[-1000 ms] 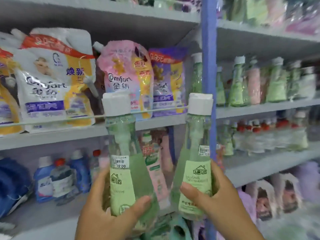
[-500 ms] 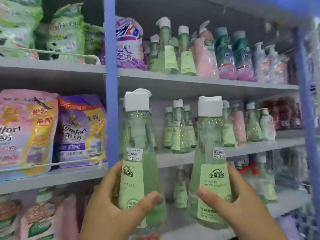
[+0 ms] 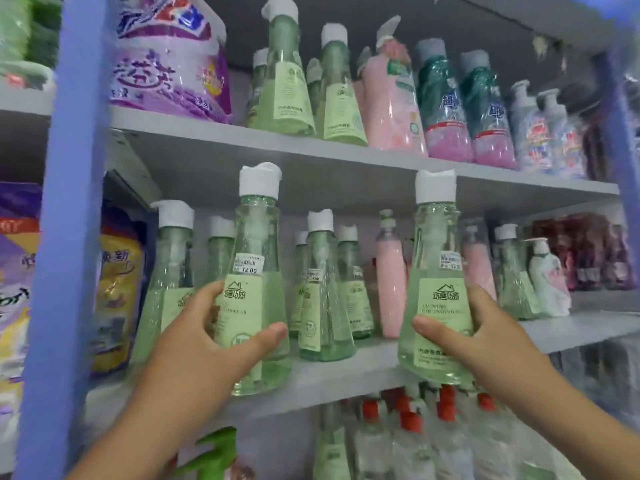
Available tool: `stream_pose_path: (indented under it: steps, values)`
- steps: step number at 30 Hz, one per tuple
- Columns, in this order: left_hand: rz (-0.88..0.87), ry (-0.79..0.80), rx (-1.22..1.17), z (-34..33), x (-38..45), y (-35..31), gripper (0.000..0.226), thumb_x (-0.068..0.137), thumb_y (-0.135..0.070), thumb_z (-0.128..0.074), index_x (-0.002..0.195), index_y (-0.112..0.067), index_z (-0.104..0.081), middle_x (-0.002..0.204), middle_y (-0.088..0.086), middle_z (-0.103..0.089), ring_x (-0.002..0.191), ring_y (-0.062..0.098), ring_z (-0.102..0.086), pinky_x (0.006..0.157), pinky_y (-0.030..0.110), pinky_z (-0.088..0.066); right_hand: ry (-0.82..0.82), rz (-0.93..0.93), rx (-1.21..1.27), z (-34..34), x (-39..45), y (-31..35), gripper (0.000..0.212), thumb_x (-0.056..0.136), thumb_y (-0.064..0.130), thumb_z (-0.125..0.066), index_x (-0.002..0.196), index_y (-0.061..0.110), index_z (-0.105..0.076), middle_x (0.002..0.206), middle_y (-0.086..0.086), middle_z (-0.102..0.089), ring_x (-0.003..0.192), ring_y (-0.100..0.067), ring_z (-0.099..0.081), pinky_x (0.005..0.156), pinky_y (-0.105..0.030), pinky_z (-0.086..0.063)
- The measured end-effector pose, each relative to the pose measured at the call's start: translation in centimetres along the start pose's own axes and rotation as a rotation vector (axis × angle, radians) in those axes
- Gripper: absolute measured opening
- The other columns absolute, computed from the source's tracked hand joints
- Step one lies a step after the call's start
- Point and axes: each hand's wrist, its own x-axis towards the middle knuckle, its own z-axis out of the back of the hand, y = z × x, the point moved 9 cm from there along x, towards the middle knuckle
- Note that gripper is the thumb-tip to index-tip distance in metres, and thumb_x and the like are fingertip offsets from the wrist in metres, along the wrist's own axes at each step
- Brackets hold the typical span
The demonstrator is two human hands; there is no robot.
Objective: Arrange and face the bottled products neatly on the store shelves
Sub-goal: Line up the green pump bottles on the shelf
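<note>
My left hand [image 3: 204, 344] grips a clear green bottle [image 3: 254, 258] with a white cap and a 12.00 price sticker. My right hand [image 3: 485, 337] grips a second green bottle [image 3: 437, 258] of the same kind. Both are upright, labels facing me, held in front of the middle shelf [image 3: 374, 368]. Behind them on that shelf stand several matching green bottles [image 3: 322, 306] and a pink bottle [image 3: 391, 282].
The upper shelf [image 3: 311, 157] carries green, pink and teal bottles and a purple detergent bag [image 3: 166, 57]. A blue upright post [image 3: 65, 220] stands at the left, with refill pouches [image 3: 117, 299] beyond it. Red-capped bottles [image 3: 408, 441] fill the shelf below.
The view has swung right and up, so the blue post now sits at the far left. Both hands have carried their bottles closer to the middle shelf of green bottles.
</note>
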Motion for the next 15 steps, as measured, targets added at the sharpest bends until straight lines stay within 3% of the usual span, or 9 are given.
stream_pose_path:
  steps: [4, 6, 8, 10, 12, 13, 15]
  values:
    - [0.086, 0.016, 0.11, -1.6, 1.0, 1.5, 0.089, 0.058, -0.063, -0.084, 0.134, -0.04, -0.046, 0.108, -0.023, -0.065, 0.099, -0.002, -0.062, 0.078, 0.022, -0.048, 0.051, -0.032, 0.002, -1.2, 4.3, -3.7, 0.061, 0.072, 0.053, -0.08, 0.124, 0.039, -0.052, 0.105, 0.019, -0.071, 0.092, 0.0, -0.07, 0.078, -0.027, -0.056]
    - [0.12, 0.017, 0.173, -2.2, 1.2, 1.5, 0.091, 0.061, -0.064, -0.082, 0.138, -0.038, -0.042, 0.106, -0.023, -0.065, 0.094, -0.006, -0.062, 0.072, 0.017, -0.046, 0.088, -0.023, 0.005, -1.9, 6.1, -5.0, 0.066, 0.075, 0.053, -0.079, 0.131, 0.037, -0.049, 0.105, 0.022, -0.069, 0.093, 0.003, -0.067, 0.075, -0.022, -0.052]
    - [0.149, 0.033, 0.226, -3.1, 1.6, 1.4, 0.087, 0.065, -0.062, -0.082, 0.136, -0.038, -0.037, 0.097, -0.025, -0.064, 0.082, -0.011, -0.062, 0.065, 0.014, -0.045, 0.145, -0.009, -0.028, -2.5, 7.7, -6.2, 0.072, 0.069, 0.063, -0.076, 0.129, 0.039, -0.047, 0.104, 0.025, -0.066, 0.093, 0.005, -0.064, 0.076, -0.022, -0.051]
    - [0.182, 0.073, 0.3, -4.4, 1.9, 0.9, 0.089, 0.069, -0.061, -0.08, 0.138, -0.037, -0.03, 0.092, -0.027, -0.061, 0.079, -0.011, -0.061, 0.062, 0.012, -0.043, 0.21, 0.006, -0.043, -3.0, 8.9, -7.2, 0.084, 0.054, 0.079, -0.069, 0.126, 0.04, -0.049, 0.106, 0.026, -0.067, 0.096, 0.002, -0.066, 0.088, -0.033, -0.055]
    - [0.21, 0.127, 0.397, -5.7, 2.4, 0.6, 0.096, 0.072, -0.065, -0.076, 0.144, -0.033, -0.022, 0.091, -0.028, -0.057, 0.083, -0.01, -0.059, 0.065, 0.013, -0.045, 0.267, 0.027, -0.071, -3.4, 10.1, -8.2, 0.092, 0.05, 0.089, -0.062, 0.128, 0.042, -0.048, 0.121, 0.023, -0.065, 0.104, -0.002, -0.066, 0.098, -0.039, -0.053]
    - [0.228, 0.154, 0.447, -6.4, 2.6, 0.3, 0.096, 0.073, -0.068, -0.074, 0.144, -0.03, -0.02, 0.092, -0.028, -0.057, 0.085, -0.008, -0.06, 0.069, 0.017, -0.048, 0.295, 0.044, -0.097, -3.6, 10.5, -8.5, 0.092, 0.054, 0.089, -0.062, 0.132, 0.044, -0.045, 0.138, 0.016, -0.057, 0.116, -0.007, -0.063, 0.104, -0.04, -0.05]
    - [0.266, 0.191, 0.526, -7.8, 2.9, -0.4, 0.097, 0.077, -0.07, -0.069, 0.147, -0.028, -0.017, 0.099, -0.027, -0.057, 0.089, -0.003, -0.061, 0.077, 0.022, -0.05, 0.3, 0.101, -0.119, -3.7, 11.2, -8.9, 0.091, 0.067, 0.081, -0.066, 0.144, 0.045, -0.034, 0.167, 0.011, -0.014, 0.145, -0.014, -0.038, 0.115, -0.04, -0.038]
